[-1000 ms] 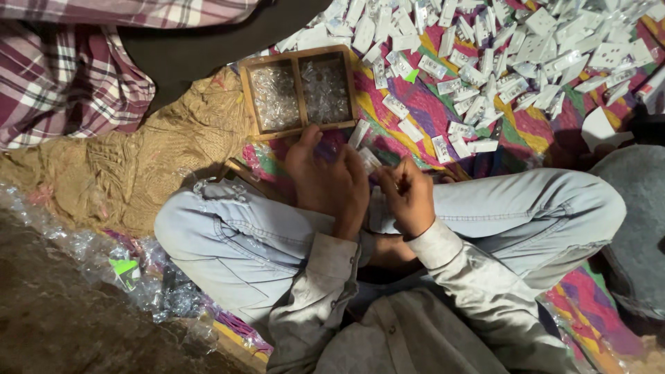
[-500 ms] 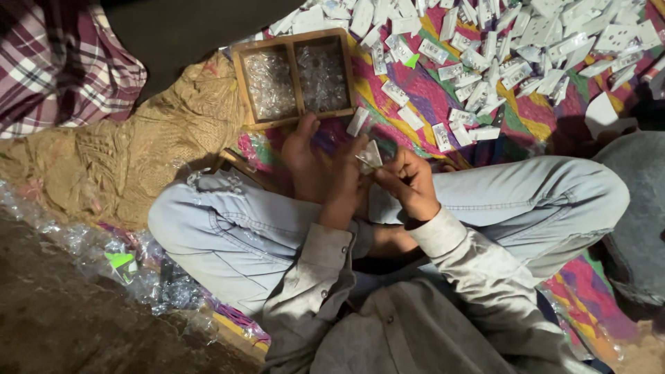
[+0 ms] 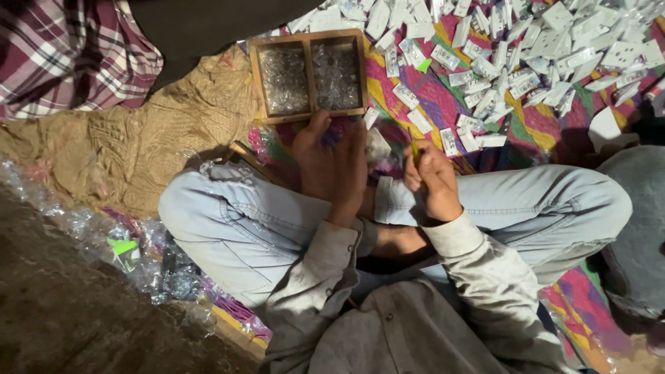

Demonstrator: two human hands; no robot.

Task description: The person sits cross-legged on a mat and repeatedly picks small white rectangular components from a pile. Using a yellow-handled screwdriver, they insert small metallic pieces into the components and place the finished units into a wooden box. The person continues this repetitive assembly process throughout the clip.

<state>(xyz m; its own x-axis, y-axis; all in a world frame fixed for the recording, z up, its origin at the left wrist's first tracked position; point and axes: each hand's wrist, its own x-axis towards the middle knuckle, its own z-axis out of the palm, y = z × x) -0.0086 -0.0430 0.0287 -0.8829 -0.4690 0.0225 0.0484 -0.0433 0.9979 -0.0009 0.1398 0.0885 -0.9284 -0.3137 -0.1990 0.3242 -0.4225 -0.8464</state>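
Note:
I sit cross-legged in light jeans on a colourful cloth (image 3: 422, 104). My left hand (image 3: 332, 163) is over my lap, its fingers closed on a small white plastic part (image 3: 377, 147). Right beside it, my right hand (image 3: 433, 181) is a fist around a thin tool with a yellow-green handle (image 3: 414, 149), its tip near the white part. Just beyond my left hand stands a wooden box (image 3: 308, 36) with two compartments, both filled with small clear pieces.
Several white plastic parts (image 3: 519, 55) lie heaped on the cloth at the top right. Brown burlap (image 3: 138, 138) and a plaid cloth (image 3: 62, 48) lie to the left. Crumpled clear wrappers (image 3: 104, 235) line the left side. A grey bundle (image 3: 644, 228) sits at the right.
Both hands have stayed close together over my lap. The white part has shifted a little between my fingers, and the view has moved slightly.

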